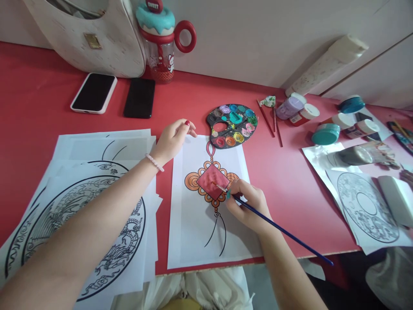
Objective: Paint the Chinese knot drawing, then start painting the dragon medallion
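Observation:
My right hand (247,202) is closed around a long blue paintbrush (280,228), its tip resting on the red diamond in the middle of a knot drawing. The drawing sheet (187,232) lies in front of me; orange loops surround the diamond, and two plain black lines hang below. At the sheet's upper left corner is my left hand (174,138), holding nothing, its fingers loosely bent and apart. A paint palette (230,125) with several colours overlaps the sheet's top edge, just right of my left hand.
Printed sheets (97,215) are piled under my left forearm. Behind them lie a white-cased phone (94,93) and a black phone (139,98), near a lidded cup (159,51) and a bag (97,38). Paint jars (292,106), brushes (267,120) and another drawing (368,206) occupy the right.

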Demonstrator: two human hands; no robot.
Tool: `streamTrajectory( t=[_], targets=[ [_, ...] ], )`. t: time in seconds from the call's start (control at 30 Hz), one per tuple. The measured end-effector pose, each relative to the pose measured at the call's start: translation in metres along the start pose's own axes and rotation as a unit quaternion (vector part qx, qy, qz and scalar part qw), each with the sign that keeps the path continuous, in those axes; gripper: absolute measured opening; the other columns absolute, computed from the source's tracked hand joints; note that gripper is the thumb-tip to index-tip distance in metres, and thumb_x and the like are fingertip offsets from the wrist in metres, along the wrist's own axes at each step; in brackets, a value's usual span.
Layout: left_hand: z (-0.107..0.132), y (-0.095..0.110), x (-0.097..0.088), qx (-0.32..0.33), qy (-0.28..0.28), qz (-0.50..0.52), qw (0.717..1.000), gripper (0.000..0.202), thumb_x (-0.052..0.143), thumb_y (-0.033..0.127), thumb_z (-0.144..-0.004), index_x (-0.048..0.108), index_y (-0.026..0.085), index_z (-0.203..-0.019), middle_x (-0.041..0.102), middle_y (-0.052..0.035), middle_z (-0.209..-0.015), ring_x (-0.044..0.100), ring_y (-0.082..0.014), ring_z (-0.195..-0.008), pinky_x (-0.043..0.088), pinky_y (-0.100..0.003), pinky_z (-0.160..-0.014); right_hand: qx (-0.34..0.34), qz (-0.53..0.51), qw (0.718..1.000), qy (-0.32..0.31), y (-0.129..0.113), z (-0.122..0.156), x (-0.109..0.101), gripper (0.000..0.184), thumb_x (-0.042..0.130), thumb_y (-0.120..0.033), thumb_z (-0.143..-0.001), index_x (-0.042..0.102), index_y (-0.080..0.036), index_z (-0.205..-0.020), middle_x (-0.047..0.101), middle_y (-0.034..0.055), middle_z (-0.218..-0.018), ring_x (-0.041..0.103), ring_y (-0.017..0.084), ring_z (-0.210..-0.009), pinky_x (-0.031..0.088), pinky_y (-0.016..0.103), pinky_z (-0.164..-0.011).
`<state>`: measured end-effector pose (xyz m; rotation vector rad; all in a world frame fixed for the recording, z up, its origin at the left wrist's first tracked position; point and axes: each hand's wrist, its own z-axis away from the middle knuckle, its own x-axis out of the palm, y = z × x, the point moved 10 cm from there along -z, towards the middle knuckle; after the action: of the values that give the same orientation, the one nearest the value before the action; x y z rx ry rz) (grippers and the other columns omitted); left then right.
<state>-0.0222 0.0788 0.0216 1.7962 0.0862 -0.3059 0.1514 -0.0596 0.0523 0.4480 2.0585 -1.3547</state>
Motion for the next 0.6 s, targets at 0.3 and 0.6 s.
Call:
streamTrajectory(
  t=[0.3, 0.6],
  targets=[
    [0.0000, -0.0002, 0.0000, 0.000, 0.001, -0.006, 1.000, 0.028, 0.034, 0.035, -0.094, 0.056, 0.018, -0.085, 0.067, -0.0045, -0.080, 0.042, -0.0054, -0.044, 0.035, -0.020, -0.043, 0.030, 0.027, 0.999, 0.033, 0.0051, 0.0012, -0.0093, 0.019, 0.045, -0.007, -0.065, 0.033, -0.021, -0.063, 0.036, -0.0057, -0.056, 0.031, 0.006, -0.049, 0.030, 0.020, -0.045],
    [0.0002, 0.0016, 0.0001, 0.003, 0.000, -0.017, 1.000, 0.030, 0.034, 0.038, -0.094, 0.055, 0.019, -0.085, 0.067, -0.0044, -0.079, 0.043, -0.0059, -0.043, 0.035, -0.022, -0.042, 0.048, 0.056, 0.997, 0.030, 0.0088, 0.0018, -0.0080, 0.018, 0.045, -0.008, -0.064, 0.032, -0.021, -0.062, 0.037, -0.0056, -0.054, 0.031, 0.006, -0.048, 0.030, 0.020, -0.044]
  ],
)
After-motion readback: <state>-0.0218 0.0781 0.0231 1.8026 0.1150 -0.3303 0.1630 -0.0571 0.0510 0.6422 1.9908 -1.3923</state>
